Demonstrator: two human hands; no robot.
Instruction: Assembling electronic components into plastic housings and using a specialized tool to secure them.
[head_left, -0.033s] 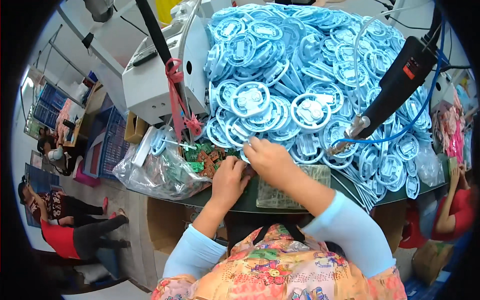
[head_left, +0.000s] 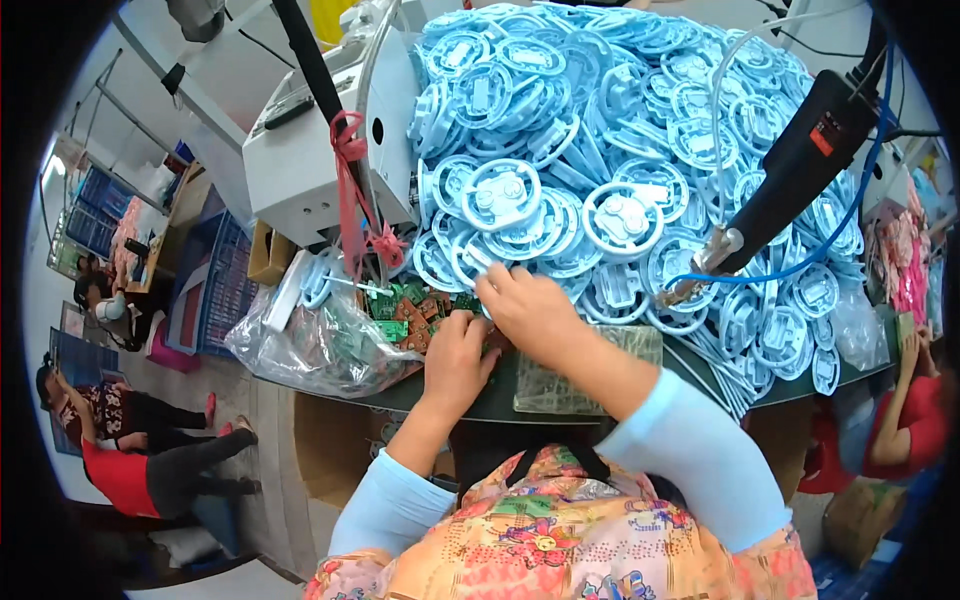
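Close together at the near edge of the table, both my hands work beside a heap of small green and brown circuit boards [head_left: 412,316]. My left hand [head_left: 456,358] is closed, thumb against fingers, at the right end of the boards. Just to its right, my right hand [head_left: 525,312] bends over with its fingers pinched downward. What the fingertips hold is hidden or too small to make out. A clear, ridged plastic block [head_left: 560,385] lies under my right forearm. Beyond my hands rises a big pile of light-blue, steering-wheel-shaped plastic parts [head_left: 622,220].
A black power screwdriver [head_left: 815,150] hangs over the pile at right, with a blue cable. At left stand a white machine [head_left: 310,160] and a clear plastic bag [head_left: 335,355]. Thin pale rods [head_left: 715,375] lie near the right edge. Other people are at both sides.
My right hand has shifted slightly up and to the left, its forearm with it. My left hand stays almost where it was.
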